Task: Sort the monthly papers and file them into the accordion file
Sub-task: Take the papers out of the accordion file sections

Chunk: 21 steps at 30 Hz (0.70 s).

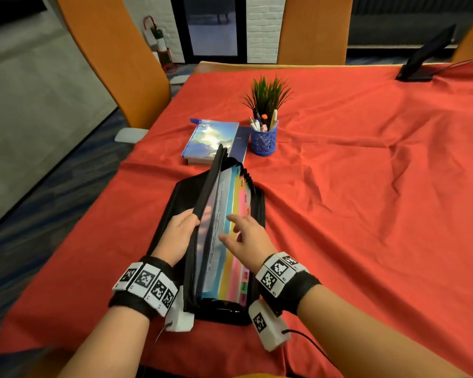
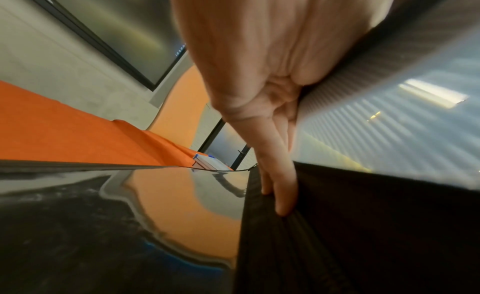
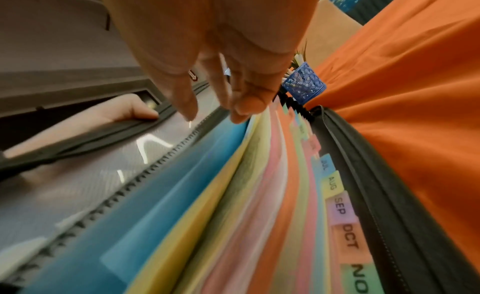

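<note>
Black zip accordion file [image 1: 221, 268] lies open on red tablecloth [image 1: 366, 186], near table's front edge. Pastel dividers [image 3: 233, 206] fanned: blue, yellow, pink, orange; month tabs [image 3: 340, 208] readable, FEB through NOV. Printed paper [image 1: 219, 214] sits in front pocket. Left hand [image 1: 179, 233] grips raised front flap, thumb over zipper edge. Right hand [image 1: 246, 241] spread loose, fingertips [image 3: 241, 113] on divider tops, holding nothing.
</note>
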Each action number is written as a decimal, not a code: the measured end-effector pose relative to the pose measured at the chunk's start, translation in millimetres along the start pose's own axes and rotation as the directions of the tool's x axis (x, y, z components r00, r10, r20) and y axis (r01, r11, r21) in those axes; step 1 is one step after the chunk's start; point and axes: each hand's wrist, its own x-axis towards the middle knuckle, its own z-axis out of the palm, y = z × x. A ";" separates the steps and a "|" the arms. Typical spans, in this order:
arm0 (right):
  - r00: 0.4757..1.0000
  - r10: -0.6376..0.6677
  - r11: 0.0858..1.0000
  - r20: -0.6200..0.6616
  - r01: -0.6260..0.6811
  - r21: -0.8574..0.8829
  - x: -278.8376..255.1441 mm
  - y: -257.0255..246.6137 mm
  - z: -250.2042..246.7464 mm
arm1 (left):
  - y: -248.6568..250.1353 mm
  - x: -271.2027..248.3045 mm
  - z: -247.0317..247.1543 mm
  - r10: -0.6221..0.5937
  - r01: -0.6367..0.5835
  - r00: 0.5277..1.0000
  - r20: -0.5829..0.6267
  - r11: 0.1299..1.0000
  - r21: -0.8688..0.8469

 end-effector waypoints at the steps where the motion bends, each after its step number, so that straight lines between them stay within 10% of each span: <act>1: 0.997 0.057 0.996 0.054 -0.053 -0.071 2.6 -0.2 1.1 | 0.2 -0.3 0.2 -0.004 0.004 1.000 -0.004 1.000 -0.013; 6: 0.966 0.234 0.943 0.109 -0.198 -0.268 10.0 -3.1 -0.6 | 1.5 -0.7 0.6 0.006 -0.006 1.000 -0.027 1.000 -0.029; 10: 0.991 0.130 0.970 0.035 -0.120 -0.211 12.7 -16.7 4.1 | 2.3 -1.6 4.5 0.051 -0.051 0.998 -0.022 0.999 0.003; 21: 0.910 0.406 0.914 0.085 -0.402 -0.062 15.2 -12.2 18.0 | -6.6 -2.1 -0.1 0.056 -0.059 0.998 0.042 0.995 0.074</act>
